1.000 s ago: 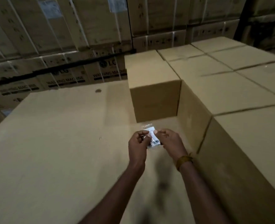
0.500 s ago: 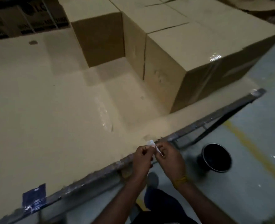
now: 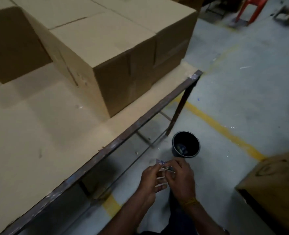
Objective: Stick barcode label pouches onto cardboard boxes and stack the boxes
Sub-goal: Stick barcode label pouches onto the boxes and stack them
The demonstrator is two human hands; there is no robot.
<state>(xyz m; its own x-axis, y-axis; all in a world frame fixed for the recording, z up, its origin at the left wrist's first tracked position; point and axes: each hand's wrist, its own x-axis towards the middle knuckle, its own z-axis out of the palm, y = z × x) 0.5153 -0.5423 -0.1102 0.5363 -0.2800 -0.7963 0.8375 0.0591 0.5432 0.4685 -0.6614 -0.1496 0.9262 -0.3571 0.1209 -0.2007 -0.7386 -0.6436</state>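
Grey floor (image 3: 242,92), label pouch (image 3: 165,167) pinched btwn left hand (image 3: 151,179) – right hand (image 3: 181,177)

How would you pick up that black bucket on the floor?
Grip the black bucket by its rim, coming straight down from above. It stands upright with its mouth open to the top, and no handle shows. The side away from the table leg looks freest.

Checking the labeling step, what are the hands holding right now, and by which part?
Both hands pinch one small label pouch: the left hand at its left end, the right hand at its right end, over the floor.
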